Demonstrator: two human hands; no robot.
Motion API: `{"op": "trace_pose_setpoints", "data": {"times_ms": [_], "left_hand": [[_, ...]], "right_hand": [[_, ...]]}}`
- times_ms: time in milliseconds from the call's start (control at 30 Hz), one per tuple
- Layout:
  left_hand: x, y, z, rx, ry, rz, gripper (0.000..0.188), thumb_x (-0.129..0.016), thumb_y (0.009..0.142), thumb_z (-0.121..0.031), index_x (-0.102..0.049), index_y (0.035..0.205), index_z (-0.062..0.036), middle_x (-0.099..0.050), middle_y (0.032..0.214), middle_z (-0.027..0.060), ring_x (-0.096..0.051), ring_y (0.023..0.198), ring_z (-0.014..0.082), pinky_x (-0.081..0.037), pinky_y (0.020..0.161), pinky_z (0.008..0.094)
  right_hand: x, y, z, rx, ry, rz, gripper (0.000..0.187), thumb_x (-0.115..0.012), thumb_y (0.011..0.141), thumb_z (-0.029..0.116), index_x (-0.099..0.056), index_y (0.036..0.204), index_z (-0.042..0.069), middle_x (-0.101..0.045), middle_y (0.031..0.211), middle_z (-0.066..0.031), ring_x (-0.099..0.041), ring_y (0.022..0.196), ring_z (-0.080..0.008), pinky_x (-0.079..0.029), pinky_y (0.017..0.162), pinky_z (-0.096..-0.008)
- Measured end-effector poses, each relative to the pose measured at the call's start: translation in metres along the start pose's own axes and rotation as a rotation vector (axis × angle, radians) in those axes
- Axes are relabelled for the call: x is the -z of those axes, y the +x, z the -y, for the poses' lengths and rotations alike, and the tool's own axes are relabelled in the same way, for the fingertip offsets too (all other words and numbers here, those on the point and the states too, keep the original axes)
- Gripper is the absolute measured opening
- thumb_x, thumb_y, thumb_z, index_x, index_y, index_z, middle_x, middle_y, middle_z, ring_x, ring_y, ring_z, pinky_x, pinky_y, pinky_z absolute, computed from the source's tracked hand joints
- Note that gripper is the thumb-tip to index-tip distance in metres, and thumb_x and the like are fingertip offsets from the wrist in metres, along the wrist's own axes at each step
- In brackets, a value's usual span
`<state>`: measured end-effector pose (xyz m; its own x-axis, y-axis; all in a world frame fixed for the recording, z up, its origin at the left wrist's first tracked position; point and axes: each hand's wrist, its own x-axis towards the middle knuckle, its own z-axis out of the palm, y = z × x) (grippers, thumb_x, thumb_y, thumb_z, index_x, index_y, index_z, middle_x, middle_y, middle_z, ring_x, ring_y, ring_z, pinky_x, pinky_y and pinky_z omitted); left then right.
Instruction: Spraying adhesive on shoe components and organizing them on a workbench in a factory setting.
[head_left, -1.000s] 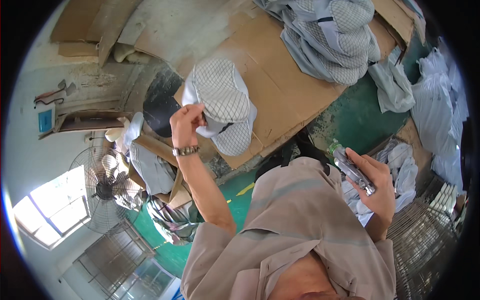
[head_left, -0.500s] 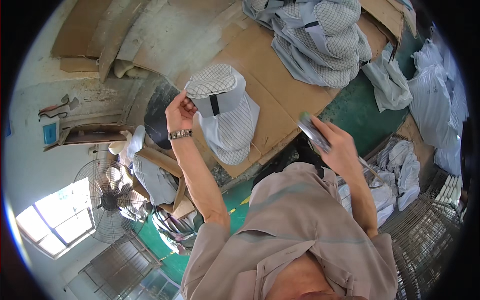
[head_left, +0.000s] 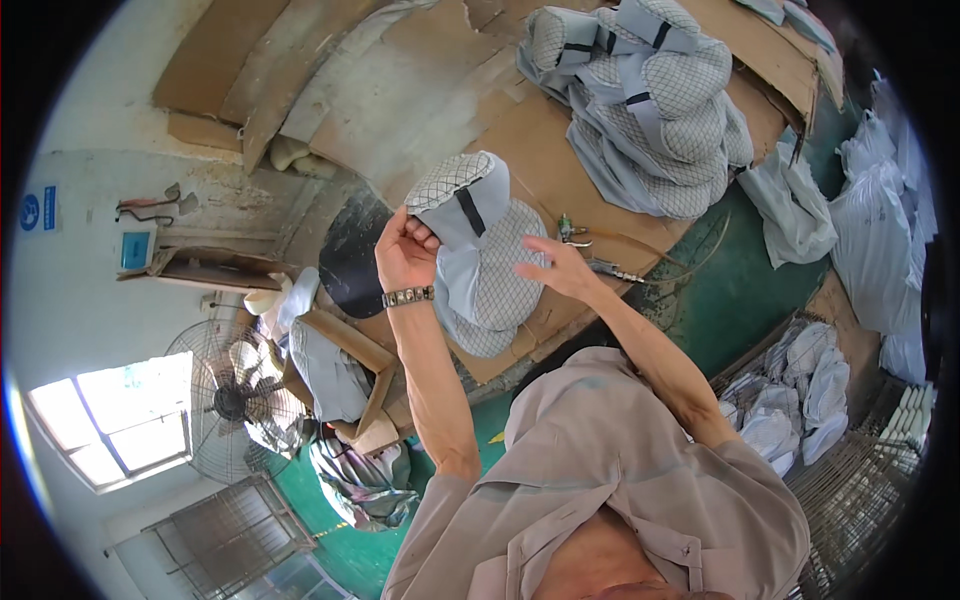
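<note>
A grey cloth boot upper [head_left: 500, 265] with a grid pattern and a black strip lies over the near edge of the cardboard-covered bench. My left hand [head_left: 408, 255] grips its rounded toe part from the left, fingers curled at the edge and partly hidden. Empty, with fingers spread, my right hand [head_left: 563, 270] is by the right side of the upper; whether it touches the cloth I cannot tell. Just beyond that hand, a small spray gun [head_left: 568, 231] with a green tip rests on the cardboard, its hose [head_left: 645, 246] trailing right.
A heap of similar grey uppers [head_left: 650, 110] sits at the bench's far right. White plastic bags [head_left: 790, 205] stand to the right, above a wire rack [head_left: 850, 500] with more uppers. On the left are an open cardboard box [head_left: 345, 345] and a caged fan [head_left: 230, 400].
My right hand has put down the spray gun and moved left toward the upper, fingers now spread. My left hand still holds the upper, whose toe part is now more tilted.
</note>
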<state>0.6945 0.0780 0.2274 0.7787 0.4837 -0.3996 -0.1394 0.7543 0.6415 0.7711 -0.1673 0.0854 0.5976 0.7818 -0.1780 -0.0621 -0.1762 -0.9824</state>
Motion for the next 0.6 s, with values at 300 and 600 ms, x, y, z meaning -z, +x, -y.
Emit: {"op": "trace_pose_setpoints", "data": {"times_ms": [300,600], "left_hand": [[-0.037,0.059,-0.051,-0.101,0.126,0.014,0.023,-0.066,0.091,-0.021,-0.057,0.07,-0.0152,-0.059,0.064,-0.0008,-0.055,0.058,0.0144,-0.044,0.053,0.0306],[-0.075,0.167,-0.129,-0.23,0.306,-0.037,0.01,-0.062,0.089,-0.02,-0.064,0.087,-0.0094,-0.068,0.089,0.0059,-0.065,0.09,0.0243,-0.054,0.084,0.0439]], "right_hand": [[0.024,-0.004,0.015,0.201,0.975,-0.188,0.036,-0.066,0.088,0.014,-0.062,0.121,0.001,-0.067,0.12,-0.0079,-0.063,0.11,-0.0163,-0.05,0.096,-0.0335],[0.161,-0.2,0.037,0.449,1.4,-0.636,0.047,-0.055,0.09,0.023,-0.059,0.131,0.001,-0.066,0.132,-0.0103,-0.061,0.123,-0.027,-0.043,0.11,-0.0448]]}}
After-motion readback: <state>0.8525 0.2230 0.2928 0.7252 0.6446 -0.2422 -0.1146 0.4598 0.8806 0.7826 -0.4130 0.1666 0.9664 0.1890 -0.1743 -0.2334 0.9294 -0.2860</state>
